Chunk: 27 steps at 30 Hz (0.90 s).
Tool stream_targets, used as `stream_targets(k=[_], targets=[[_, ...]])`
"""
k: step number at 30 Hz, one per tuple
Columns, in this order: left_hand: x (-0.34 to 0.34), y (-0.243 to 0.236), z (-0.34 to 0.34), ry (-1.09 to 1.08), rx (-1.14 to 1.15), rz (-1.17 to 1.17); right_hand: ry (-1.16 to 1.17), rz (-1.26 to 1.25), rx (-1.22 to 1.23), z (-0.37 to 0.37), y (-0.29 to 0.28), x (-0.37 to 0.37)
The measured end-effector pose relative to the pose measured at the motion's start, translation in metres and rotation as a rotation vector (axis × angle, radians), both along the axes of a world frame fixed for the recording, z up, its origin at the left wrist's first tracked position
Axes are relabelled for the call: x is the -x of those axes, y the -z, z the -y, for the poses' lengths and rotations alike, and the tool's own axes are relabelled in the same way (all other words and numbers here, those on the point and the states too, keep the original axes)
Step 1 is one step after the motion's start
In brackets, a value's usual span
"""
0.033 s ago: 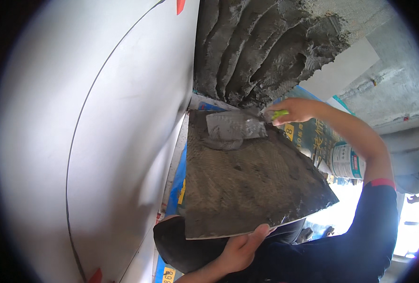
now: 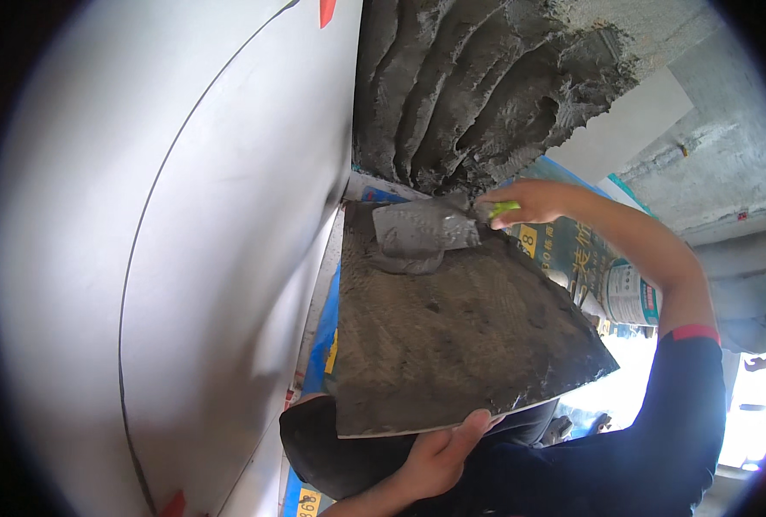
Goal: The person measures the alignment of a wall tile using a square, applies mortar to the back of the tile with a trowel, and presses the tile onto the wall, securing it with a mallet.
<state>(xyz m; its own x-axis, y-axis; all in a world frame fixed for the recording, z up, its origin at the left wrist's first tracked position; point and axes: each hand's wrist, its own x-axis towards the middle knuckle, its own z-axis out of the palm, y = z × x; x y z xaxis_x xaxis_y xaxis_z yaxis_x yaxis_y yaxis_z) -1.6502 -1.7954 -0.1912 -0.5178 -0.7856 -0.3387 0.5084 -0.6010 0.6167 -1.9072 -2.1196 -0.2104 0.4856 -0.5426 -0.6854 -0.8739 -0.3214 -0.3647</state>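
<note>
Head view: the right hand [image 2: 534, 202] is closed around the green handle of a trowel [image 2: 413, 226], its flat, grey-smeared blade over the far part of a tile [image 2: 400, 432]. The tile's face—coated with dark mortar [image 2: 452, 336]—lies above the person's lap, and the left hand [image 2: 442, 457] grips its near edge. Beyond the tile, thick ridged mortar [image 2: 478, 86] covers a surface; a white panel [image 2: 202, 258] stands left, a bucket [image 2: 631, 295] right.

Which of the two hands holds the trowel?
The right hand: it grips the trowel by its green handle, while the left hand holds the tile by its near edge.
</note>
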Motion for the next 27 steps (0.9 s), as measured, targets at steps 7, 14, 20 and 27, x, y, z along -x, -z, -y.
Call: stream_targets(k=[7,14,20,27], targets=[[-0.003,0.006,-0.002,0.094,-0.019,-0.014,0.115,0.060,-0.031,0.045,0.079,-0.029],[-0.003,-0.005,0.003,0.100,-0.040,0.049,0.471,-0.037,-0.294,0.056,0.096,-0.062],[0.001,-0.002,0.001,0.070,-0.036,0.065,0.579,-0.069,-0.478,0.072,0.085,-0.077],[0.000,0.010,-0.004,0.109,-0.010,0.034,0.295,-0.166,-0.320,0.099,0.072,-0.115]])
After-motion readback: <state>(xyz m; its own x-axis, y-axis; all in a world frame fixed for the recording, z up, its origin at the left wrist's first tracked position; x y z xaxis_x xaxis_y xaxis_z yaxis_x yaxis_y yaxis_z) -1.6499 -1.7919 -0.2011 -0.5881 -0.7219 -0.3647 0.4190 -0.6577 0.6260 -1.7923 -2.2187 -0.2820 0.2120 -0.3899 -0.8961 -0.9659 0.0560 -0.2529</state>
